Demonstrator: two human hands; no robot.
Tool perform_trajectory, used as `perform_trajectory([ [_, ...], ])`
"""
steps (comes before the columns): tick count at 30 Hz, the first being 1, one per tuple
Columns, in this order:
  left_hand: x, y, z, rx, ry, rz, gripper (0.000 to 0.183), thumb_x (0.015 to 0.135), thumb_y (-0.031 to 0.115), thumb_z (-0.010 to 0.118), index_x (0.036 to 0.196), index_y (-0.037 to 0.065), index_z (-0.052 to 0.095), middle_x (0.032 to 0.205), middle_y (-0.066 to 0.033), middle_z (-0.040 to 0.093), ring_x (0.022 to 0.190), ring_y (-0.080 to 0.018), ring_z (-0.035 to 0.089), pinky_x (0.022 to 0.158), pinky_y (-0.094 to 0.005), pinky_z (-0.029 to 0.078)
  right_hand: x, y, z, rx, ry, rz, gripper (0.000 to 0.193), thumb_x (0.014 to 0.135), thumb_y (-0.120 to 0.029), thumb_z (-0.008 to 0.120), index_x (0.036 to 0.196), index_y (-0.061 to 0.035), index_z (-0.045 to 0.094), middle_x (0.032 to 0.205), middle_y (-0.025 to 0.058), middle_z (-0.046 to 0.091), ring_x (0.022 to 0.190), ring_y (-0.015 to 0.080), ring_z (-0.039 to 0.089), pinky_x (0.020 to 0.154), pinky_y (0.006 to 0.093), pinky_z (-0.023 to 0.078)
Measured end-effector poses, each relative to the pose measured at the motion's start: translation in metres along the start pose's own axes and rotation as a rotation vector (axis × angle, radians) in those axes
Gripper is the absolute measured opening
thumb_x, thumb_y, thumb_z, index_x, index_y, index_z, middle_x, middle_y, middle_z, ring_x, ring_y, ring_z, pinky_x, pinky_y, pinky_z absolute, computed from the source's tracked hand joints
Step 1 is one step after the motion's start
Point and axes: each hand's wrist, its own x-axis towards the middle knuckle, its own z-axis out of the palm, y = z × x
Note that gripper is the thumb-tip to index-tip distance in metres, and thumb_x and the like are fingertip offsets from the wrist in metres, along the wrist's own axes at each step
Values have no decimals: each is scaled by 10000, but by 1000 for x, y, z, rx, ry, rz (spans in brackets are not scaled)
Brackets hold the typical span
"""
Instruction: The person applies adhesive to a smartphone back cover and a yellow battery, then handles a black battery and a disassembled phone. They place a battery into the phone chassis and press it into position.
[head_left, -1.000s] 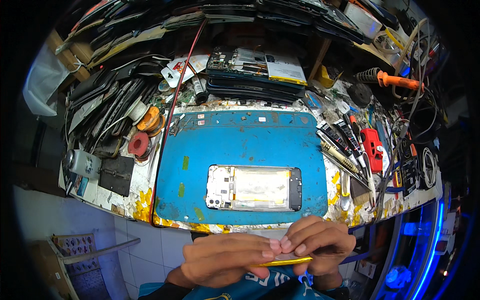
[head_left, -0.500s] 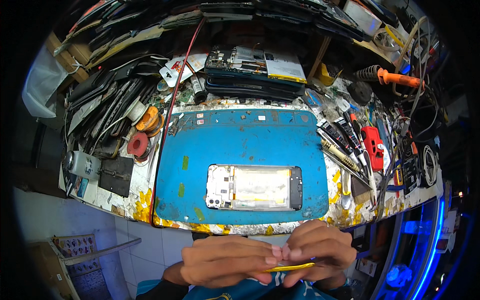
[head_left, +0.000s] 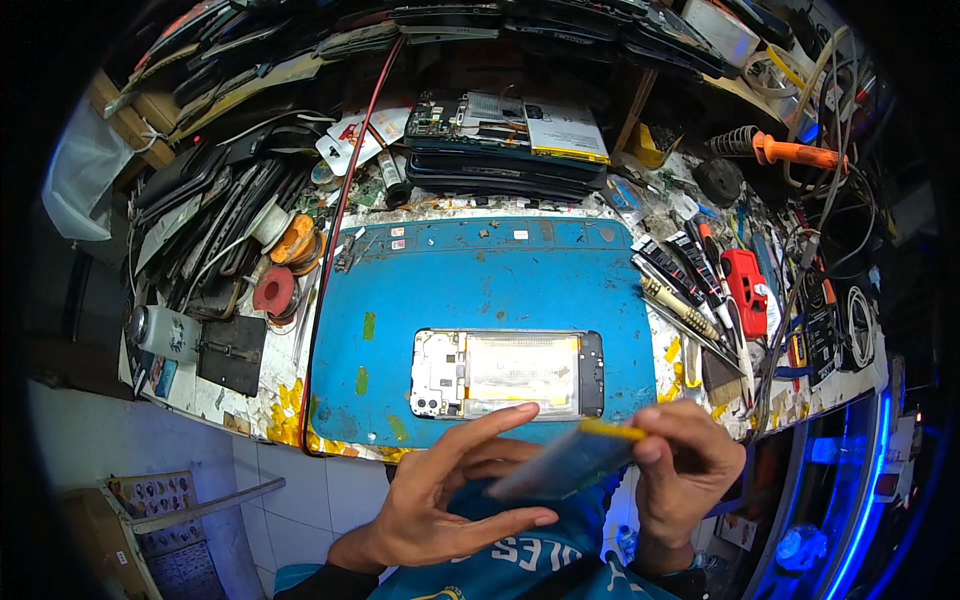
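Note:
In front of the bench, my right hand pinches the yellow end of a flat, grey phone battery between thumb and fingers. The battery is tilted, its far end slanting down to the left, and it is a little blurred. My left hand is open beside it, thumb and fingers spread around the lower end; whether they touch it I cannot tell. Beyond both hands, an opened phone lies on the blue work mat, with its circuit side and a pale, rectangular middle bay facing up.
A stack of opened phones stands behind the mat. Solder spools, a clear jar and piled phone parts crowd the left. Tubes, tweezers, a red tool and cables lie at the right, below an orange-handled soldering iron.
Both hands were together around the yellow-edged battery. Now my left hand has opened and moved off to the left, while my right hand has raised and tilted the battery, showing its flat face.

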Motion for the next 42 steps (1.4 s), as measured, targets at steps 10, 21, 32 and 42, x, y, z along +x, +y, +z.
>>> perform_trajectory([
  [10,2,-7,-7,-34,488,40,694,801,-130,715,1369,-84,318,978,-231,702,938,-251,705,833,-304,594,0,-3,10,225,-273,366,617,839,52,701,1403,30,452,1110,179,674,1017,208,670,893,316,536],
  [21,41,12,-8,-8,507,93,884,750,95,849,1409,-122,302,858,-149,735,804,-158,712,769,-210,539,64,-4,3,180,-423,378,264,872,-65,719,1100,49,647,958,108,713,903,130,678,794,258,539],
  [32,17,-10,-24,1369,113,242,333,678,260,842,998,213,762,1084,-43,589,1004,-246,547,896,-394,373,123,10,-18,-46,-426,223,359,923,-155,664,1207,38,562,1007,109,691,893,122,676,794,256,551],
  [42,-4,-20,-30,1396,111,370,357,681,129,708,1032,136,772,612,62,310,568,-93,356,736,-360,264,117,24,15,-178,-825,389,247,908,-90,674,1109,50,638,1004,95,692,927,116,657,805,261,537],
])
